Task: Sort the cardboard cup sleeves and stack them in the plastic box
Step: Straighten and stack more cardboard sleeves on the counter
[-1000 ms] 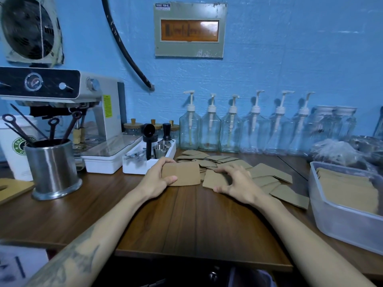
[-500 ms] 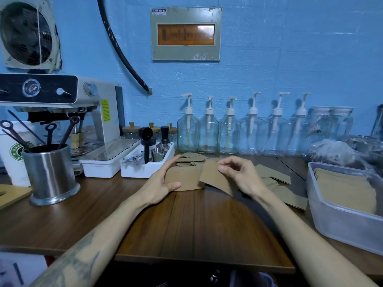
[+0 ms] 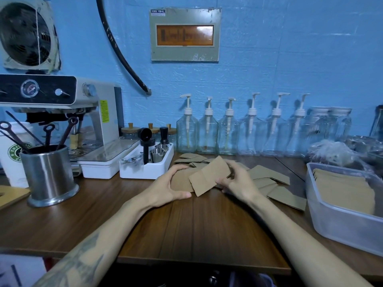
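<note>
Two hands in view, both on sleeves at mid-surface. Left hand (image 3: 169, 188) curled round the near-left edge of a flat sleeve stack (image 3: 181, 182) lying on the wooden surface (image 3: 186, 228); thumb along the front edge, fingers over the top. Stack count unreadable, mostly covered. Right hand (image 3: 238, 181) pinching one raised sleeve (image 3: 209, 176), thumb below, fingers bent over its right end. Raised sleeve tilted: long axis running from near-left up to far-right, near-left corner overlapping the stack, far end lifted off the surface.

Loose sleeves (image 3: 269, 176) scattered flat behind and right of the hands, roughly eight to ten visible, overlapping, pointing every which way; exact count not possible. More sleeves stacked flat inside one clear plastic box (image 3: 339, 222) at the right edge, long axis running away from the camera.

Along the blue wall: six pump bottles (image 3: 229, 133) in a row, all clear. One white tray (image 3: 145, 169) with small metal cups just left of the stack. One steel pot (image 3: 48, 175) holding four dark tools, far left. One coffee machine (image 3: 62, 112) behind it.
</note>
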### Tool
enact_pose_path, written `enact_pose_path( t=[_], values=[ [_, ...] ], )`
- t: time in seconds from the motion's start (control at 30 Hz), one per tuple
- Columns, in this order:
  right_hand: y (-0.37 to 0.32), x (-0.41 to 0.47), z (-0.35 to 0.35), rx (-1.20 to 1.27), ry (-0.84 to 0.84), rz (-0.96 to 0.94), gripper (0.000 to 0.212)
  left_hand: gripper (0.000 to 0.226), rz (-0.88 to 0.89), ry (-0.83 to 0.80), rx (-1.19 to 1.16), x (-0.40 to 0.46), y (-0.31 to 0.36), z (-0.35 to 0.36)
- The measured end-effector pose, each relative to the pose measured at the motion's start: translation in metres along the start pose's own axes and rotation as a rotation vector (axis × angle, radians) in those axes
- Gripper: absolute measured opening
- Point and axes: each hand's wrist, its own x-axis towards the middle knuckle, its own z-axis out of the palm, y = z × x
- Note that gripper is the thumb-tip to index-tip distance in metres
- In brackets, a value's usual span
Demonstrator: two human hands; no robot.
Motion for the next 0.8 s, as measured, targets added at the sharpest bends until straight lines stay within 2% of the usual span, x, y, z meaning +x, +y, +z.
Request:
enact_pose_path(
  t=[0.07, 0.13, 0.2, 0.23, 0.27, 0.3, 0.33, 0.37, 0.4, 0.6, 0.8],
  values=[
    [0.004, -0.001, 0.003, -0.272, -0.018, -0.04, 0.036, 0.067, -0.003, 0.019, -0.012, -0.001, 0.002, 0.002],
    [0.004, -0.004, 0.005, -0.421, -0.051, -0.072, 0.009, 0.057, 0.011, 0.032, -0.012, 0.0, 0.003, 0.004],
    [0.008, -0.003, 0.01, -0.501, -0.085, -0.114, 0.03, 0.05, 0.034, 0.035, 0.019, 0.001, 0.003, 0.006],
    [0.009, -0.003, 0.011, -0.507, -0.07, -0.127, 0.027, 0.047, 0.045, 0.033, 0.03, 0.001, 0.003, 0.007],
    [0.009, -0.002, 0.011, -0.47, -0.059, -0.141, 0.012, 0.045, 0.053, 0.032, 0.032, 0.001, 0.003, 0.008],
    [0.008, -0.003, 0.009, -0.449, -0.044, -0.131, 0.028, 0.044, 0.059, 0.031, 0.029, 0.002, 0.004, 0.009],
    [0.01, -0.001, 0.007, -0.418, -0.049, -0.132, 0.054, 0.044, 0.063, 0.03, 0.026, 0.002, 0.004, 0.01],
    [0.009, -0.003, 0.005, -0.399, -0.063, -0.14, 0.067, 0.044, 0.066, 0.03, 0.025, 0.003, 0.004, 0.01],
    [0.009, -0.002, 0.004, -0.391, -0.082, -0.171, 0.07, 0.045, 0.069, 0.031, 0.03, 0.003, 0.004, 0.01],
    [0.006, -0.002, 0.016, -0.405, -0.222, -0.229, 0.065, 0.058, -0.012, 0.036, 0.036, 0.003, 0.004, 0.011],
    [0.006, -0.002, 0.014, -0.462, -0.181, -0.31, 0.047, 0.038, -0.027, 0.031, 0.031, 0.006, 0.004, 0.015]
  ],
)
